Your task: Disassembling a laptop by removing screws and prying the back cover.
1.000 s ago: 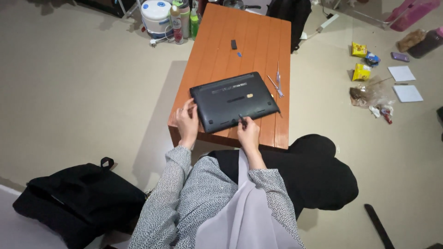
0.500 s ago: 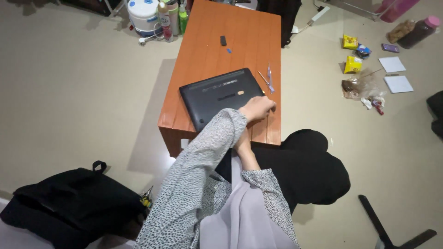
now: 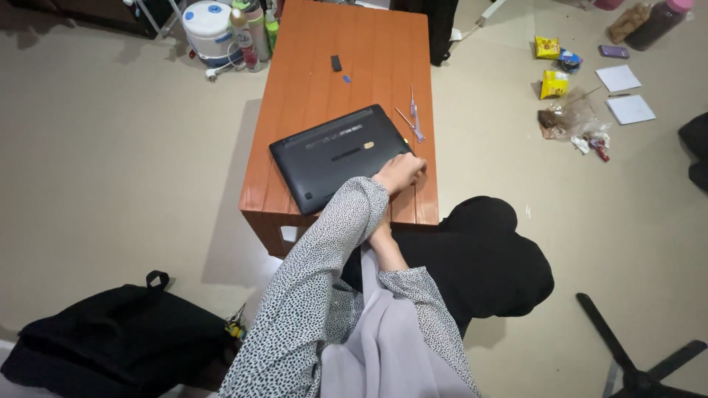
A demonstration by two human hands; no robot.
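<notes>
Laptop (image 3: 335,155): black, closed, lying underside up on the near half of the bench (image 3: 354,66), turned at a slant so that its long edge runs from about 8 o'clock to 2 o'clock; vent slots and a small pale label show on the upturned base

Left hand (image 3: 400,173): reaches across the body in a speckled sleeve and rests on the laptop's near right corner, at 4 o'clock from the laptop's middle; fingers curled over the edge, whether they grip anything cannot be told

Right hand (image 3: 380,234): mostly hidden under the left forearm, at the bench's near edge, at 6 o'clock from the left hand; state of its fingers cannot be told

Screwdrivers (image 3: 413,118): two slim tools with clear handles, lying on the bench just beside the laptop's far right corner, at 1 o'clock from the left hand

Small dark part (image 3: 336,63): on the bench at 12 o'clock from the laptop, well apart from it, with a tiny blue piece (image 3: 346,78) just beside it

Bench: low, orange-brown wood, standing on a beige floor

Black bag (image 3: 110,335): on the floor at 7 o'clock from the bench

White appliance and bottles (image 3: 221,26): on the floor at 10 o'clock, near the bench's far left corner

Yellow packets, papers and clear wrapping (image 3: 582,96): scattered on the floor at 2 o'clock

Black chair base (image 3: 634,361): at 4 o'clock, well apart
</notes>
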